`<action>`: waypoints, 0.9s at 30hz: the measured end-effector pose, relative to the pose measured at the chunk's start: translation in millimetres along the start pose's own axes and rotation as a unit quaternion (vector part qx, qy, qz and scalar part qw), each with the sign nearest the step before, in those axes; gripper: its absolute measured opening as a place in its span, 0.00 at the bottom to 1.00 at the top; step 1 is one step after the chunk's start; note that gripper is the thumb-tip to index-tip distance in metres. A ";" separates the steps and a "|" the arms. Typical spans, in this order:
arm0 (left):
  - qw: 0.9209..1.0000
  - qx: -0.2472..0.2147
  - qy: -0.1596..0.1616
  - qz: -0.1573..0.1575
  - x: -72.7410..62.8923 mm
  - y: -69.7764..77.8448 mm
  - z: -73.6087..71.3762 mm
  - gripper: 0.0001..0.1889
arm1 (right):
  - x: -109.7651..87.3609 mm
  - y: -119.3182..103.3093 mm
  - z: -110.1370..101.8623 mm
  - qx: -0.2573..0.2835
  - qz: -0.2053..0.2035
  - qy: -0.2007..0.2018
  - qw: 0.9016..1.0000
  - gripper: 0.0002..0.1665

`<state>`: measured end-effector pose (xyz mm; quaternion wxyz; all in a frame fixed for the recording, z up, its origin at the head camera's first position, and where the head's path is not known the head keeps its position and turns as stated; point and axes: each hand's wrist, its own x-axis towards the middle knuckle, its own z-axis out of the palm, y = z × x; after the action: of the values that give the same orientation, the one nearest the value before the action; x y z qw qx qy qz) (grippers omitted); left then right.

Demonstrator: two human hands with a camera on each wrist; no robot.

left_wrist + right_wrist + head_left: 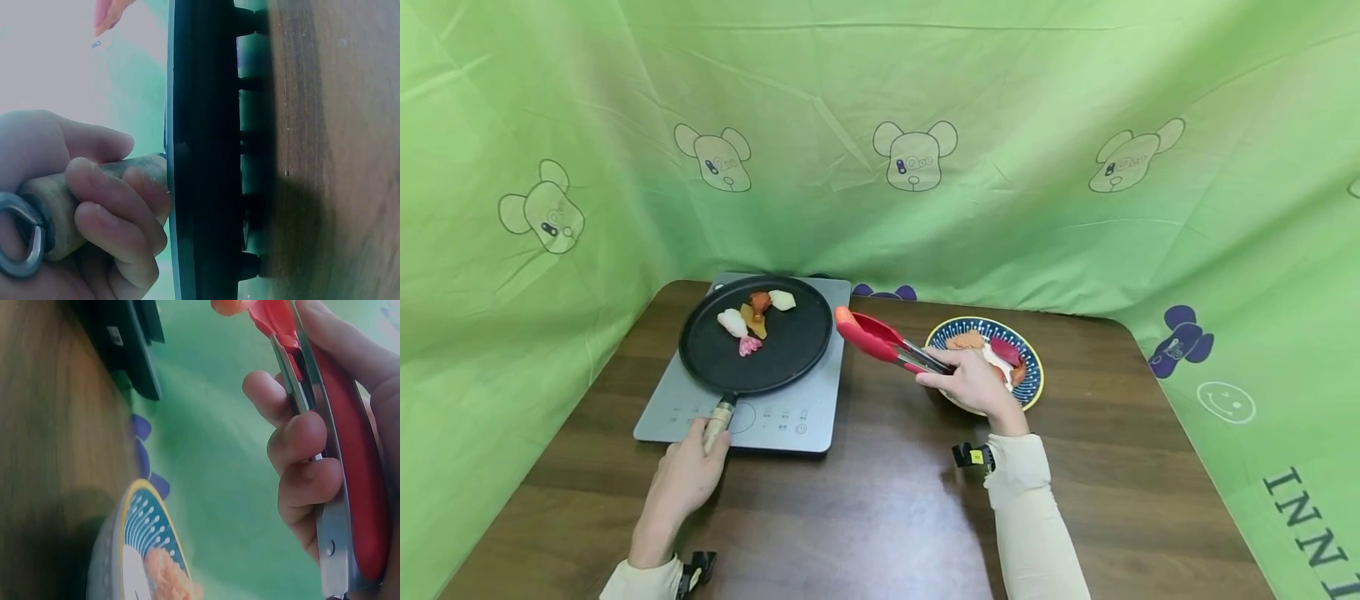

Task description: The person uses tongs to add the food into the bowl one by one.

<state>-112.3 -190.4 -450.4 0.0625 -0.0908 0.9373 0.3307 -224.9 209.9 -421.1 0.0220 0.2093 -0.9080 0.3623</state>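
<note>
My left hand [687, 475] grips the wooden handle [718, 423] of a flat black frying pan [790, 358]. In the left wrist view, fingers curl round that handle, with a metal ring at its end. On the pan lie several food pieces, among them a white and pink shrimp piece [731, 322], a brown piece [760, 302] and a white piece [782, 300]. My right hand [976, 385] holds red-tipped tongs [880, 340] in the air between pan and plate. An orange-red food piece [231, 306] sits at the tongs' tips, partly cut off in the right wrist view.
A silver induction cooktop [820, 417] stands under the pan on the wooden table [895, 492]. Below the right hand is a blue patterned plate [1036, 385] with a yellow rim, bearing several food pieces. Green printed cloth [820, 217] hangs behind and at both sides.
</note>
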 end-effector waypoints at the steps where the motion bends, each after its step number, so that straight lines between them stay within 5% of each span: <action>1: 1.000 0.001 0.001 0.000 0.2 -0.1 0.0 0.28 | 1.4 -2.0 0.8 0.004 0.000 -0.002 1.000 0.28; 27: 1.000 0.008 0.003 0.007 -0.8 -2.3 1.0 0.28 | 22.1 -47.0 25.7 -0.024 -0.051 0.005 0.998 0.27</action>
<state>-111.0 -191.4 -452.4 0.0584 -0.0845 0.9406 0.3237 -223.5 154.3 -405.3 0.0499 0.2532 -0.9044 0.3399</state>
